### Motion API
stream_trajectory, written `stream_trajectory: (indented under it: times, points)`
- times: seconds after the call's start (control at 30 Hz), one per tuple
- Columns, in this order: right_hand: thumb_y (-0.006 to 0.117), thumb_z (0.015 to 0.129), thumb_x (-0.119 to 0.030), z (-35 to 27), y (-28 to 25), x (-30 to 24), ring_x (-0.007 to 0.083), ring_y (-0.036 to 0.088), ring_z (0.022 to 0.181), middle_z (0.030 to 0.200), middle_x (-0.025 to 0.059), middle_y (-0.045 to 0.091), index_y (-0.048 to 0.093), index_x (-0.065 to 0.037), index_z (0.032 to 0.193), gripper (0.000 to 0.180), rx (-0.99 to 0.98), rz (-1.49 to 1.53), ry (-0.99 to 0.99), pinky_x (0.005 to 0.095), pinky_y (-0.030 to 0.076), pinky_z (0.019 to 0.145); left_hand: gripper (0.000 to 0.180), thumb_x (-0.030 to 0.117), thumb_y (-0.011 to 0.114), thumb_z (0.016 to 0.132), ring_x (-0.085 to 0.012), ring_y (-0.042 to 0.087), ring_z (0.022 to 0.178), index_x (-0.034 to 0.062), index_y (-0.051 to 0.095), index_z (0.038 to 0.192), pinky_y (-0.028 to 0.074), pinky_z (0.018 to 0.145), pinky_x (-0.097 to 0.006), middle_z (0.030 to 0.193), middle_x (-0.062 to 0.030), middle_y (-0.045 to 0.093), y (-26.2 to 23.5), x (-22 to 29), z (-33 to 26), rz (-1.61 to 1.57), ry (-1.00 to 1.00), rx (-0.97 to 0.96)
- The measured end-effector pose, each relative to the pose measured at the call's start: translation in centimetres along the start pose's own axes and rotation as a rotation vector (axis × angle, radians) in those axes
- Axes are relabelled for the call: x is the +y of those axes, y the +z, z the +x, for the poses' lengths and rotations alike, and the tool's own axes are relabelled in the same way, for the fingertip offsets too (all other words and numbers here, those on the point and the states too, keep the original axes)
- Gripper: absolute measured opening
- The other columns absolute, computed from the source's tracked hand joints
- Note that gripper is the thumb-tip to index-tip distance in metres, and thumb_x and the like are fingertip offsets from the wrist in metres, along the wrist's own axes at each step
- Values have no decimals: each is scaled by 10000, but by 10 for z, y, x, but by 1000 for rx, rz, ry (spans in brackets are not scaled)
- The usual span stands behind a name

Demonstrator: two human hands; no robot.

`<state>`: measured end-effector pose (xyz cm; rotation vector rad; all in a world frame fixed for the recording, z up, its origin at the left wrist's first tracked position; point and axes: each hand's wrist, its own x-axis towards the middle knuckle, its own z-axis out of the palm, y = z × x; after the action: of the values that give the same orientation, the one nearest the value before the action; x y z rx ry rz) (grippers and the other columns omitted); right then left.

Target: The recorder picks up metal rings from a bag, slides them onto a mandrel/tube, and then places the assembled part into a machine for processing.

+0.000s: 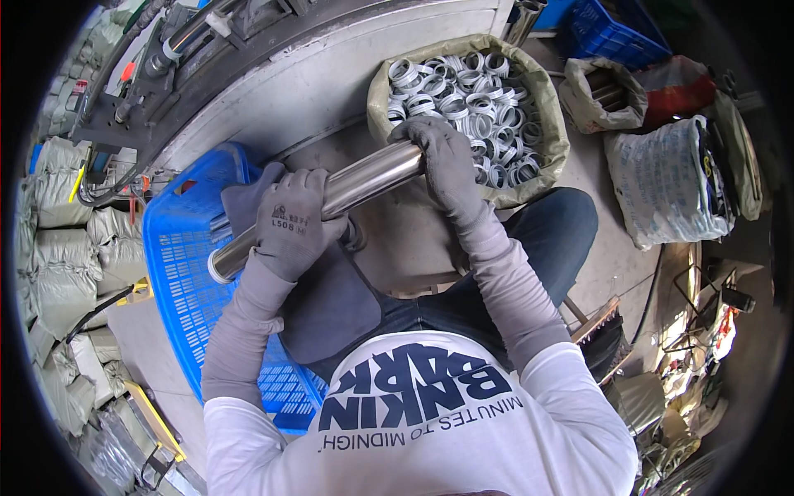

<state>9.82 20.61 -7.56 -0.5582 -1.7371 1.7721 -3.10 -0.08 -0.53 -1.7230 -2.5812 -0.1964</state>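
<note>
A shiny metal tube (372,178) lies slantwise across my lap, its right end higher in the view. My left hand (291,221), in a grey glove, wraps round the tube left of its middle. My gloved right hand (442,164) closes over the tube's right end, so that end is hidden; whether a ring sits under the palm I cannot make out. At the lower left end of the tube is a white ring (217,267). That end is above a blue plastic basket (178,285). Just beyond my right hand stands a woven sack (556,124) full of loose white rings (480,124).
A machine (178,74) with a pale side panel runs along the far left. Other sacks (668,182) stand at the right, with another blue crate (616,33) behind them. Wrapped packages (62,256) are stacked at the left. A dark pad (335,306) covers my left leg.
</note>
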Motion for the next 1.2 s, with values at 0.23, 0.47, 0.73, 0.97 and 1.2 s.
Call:
stream_trajectory:
  times: [0.23, 0.47, 0.73, 0.97, 1.2]
  points:
    - [676, 951, -281, 24, -82, 54, 354, 700, 1106, 1201, 191, 732, 671, -17, 1341, 471, 257, -122, 48, 405, 539, 1010, 583, 242, 780, 735, -375, 663, 1018, 34, 620, 1256, 520, 874, -465, 1083, -188, 668, -19, -18, -6, -47, 4, -34]
    - [704, 886, -289, 13, -56, 86, 389, 662, 1198, 1322, 200, 672, 786, -189, 1219, 358, -158, -1049, 203, 450, 505, 1084, 649, 217, 755, 707, -391, 643, 1099, 38, 610, 1313, 466, 978, -479, 1201, -186, 671, -22, -27, -23, -42, -29, -30]
    - [722, 876, -332, 22, -61, 67, 356, 703, 1134, 1166, 213, 747, 741, -41, 1251, 475, -9, -807, 249, 440, 528, 994, 649, 192, 736, 758, -395, 618, 1171, 41, 588, 1371, 458, 1013, -493, 1243, -193, 661, -42, -38, -27, -49, -31, -35]
    - [527, 1060, -494, 24, -104, -10, 174, 626, 1144, 1288, 145, 696, 558, 16, 1491, 668, -319, -255, -6, 297, 488, 1014, 531, 217, 744, 833, -342, 653, 1117, 127, 564, 1324, 497, 977, -480, 1205, -128, 670, -63, -93, 116, 282, 104, 450]
    - [653, 996, -341, 24, -102, -23, 90, 623, 878, 1163, 37, 669, 587, 33, 1441, 585, -84, 126, 174, 208, 522, 718, 568, 237, 770, 863, -344, 660, 1187, 130, 570, 1383, 516, 1006, -498, 1271, -143, 685, -94, -161, 260, 456, -131, 503]
